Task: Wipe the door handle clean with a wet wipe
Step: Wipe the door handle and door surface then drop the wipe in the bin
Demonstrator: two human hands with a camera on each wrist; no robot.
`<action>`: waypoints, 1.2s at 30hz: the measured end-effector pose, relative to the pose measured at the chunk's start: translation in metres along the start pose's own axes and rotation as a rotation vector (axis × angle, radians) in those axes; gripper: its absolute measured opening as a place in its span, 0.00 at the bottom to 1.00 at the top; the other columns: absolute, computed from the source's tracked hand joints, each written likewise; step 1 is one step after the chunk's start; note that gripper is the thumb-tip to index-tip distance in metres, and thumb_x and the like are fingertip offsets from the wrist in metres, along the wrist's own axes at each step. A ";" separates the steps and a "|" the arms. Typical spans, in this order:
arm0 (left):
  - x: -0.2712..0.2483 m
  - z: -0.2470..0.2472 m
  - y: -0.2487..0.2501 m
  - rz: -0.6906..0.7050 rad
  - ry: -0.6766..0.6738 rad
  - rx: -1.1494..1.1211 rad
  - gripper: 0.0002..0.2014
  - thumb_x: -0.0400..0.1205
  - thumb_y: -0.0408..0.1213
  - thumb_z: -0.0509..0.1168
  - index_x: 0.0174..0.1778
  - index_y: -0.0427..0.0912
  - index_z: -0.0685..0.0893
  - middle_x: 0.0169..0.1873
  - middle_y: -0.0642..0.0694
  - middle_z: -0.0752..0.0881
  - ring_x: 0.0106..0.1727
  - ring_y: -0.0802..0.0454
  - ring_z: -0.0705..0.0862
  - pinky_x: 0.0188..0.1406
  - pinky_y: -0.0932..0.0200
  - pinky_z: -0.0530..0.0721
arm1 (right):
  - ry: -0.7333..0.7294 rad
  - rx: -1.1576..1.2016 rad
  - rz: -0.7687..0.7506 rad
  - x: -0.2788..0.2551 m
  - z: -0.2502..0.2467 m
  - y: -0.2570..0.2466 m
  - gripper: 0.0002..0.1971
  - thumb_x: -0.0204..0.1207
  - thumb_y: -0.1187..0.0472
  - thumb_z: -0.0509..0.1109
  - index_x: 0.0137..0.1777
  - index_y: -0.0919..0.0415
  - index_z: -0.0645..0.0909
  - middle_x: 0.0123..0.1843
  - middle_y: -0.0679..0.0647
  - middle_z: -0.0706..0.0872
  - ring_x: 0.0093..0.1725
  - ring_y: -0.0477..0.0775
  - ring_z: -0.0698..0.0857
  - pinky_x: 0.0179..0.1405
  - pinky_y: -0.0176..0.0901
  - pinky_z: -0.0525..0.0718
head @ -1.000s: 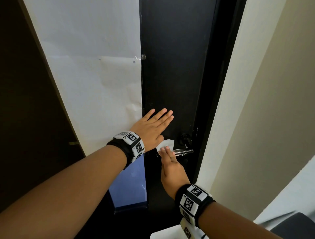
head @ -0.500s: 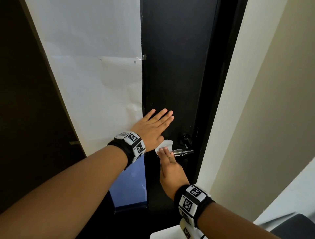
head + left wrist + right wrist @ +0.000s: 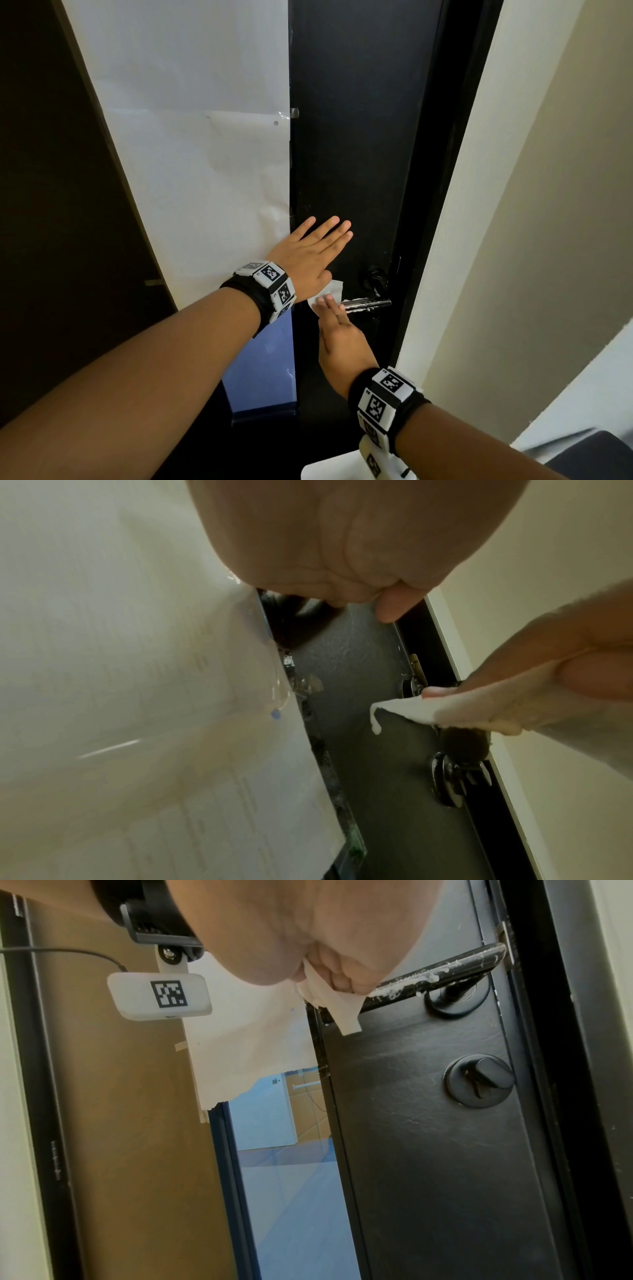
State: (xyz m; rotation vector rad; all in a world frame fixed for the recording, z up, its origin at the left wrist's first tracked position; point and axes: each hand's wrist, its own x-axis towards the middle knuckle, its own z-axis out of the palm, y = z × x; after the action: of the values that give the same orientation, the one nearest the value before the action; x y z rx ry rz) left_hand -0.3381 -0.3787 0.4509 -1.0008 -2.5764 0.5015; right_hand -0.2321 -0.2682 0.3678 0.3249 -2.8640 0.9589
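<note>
The black door fills the middle of the head view, its left portion covered by a large white paper sheet taped on, and a pale door frame runs down its right side. The left hand lies flat against the door above and to the left of the handle, fingers straight and spread a little, holding nothing; it looks to be steadying the door. The right hand reaches up from below with its fingers curled over the free end of the black door handle, pressing the white wet wipe around the lever between palm and fingers, a loose corner hanging below. The handle is a horizontal lever fixed on a round mount near the door's right edge, with a round thumb-turn lock below it. White smears cling along the lever toward the mount, so most of the bar seems yet to be cleaned. The lever is stiff and should take firm pressure, though it may swing down if pushed; the wipe is thin, soft and damp, likely to bunch or slip, so best kept wrapped round the bar and gripped from both sides.
</note>
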 end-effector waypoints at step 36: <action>-0.060 -0.019 0.018 -0.358 -0.128 -1.047 0.15 0.76 0.31 0.63 0.24 0.27 0.77 0.22 0.33 0.74 0.25 0.53 0.71 0.26 0.63 0.69 | -0.183 0.907 0.116 0.022 -0.072 0.009 0.14 0.81 0.72 0.56 0.57 0.80 0.81 0.47 0.69 0.84 0.48 0.64 0.83 0.53 0.51 0.82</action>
State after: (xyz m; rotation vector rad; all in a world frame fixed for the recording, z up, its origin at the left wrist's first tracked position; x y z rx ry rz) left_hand -0.2779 -0.4037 0.4497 -0.7051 -3.0209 -1.0017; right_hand -0.2537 -0.2220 0.4235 0.3137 -2.3998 2.3079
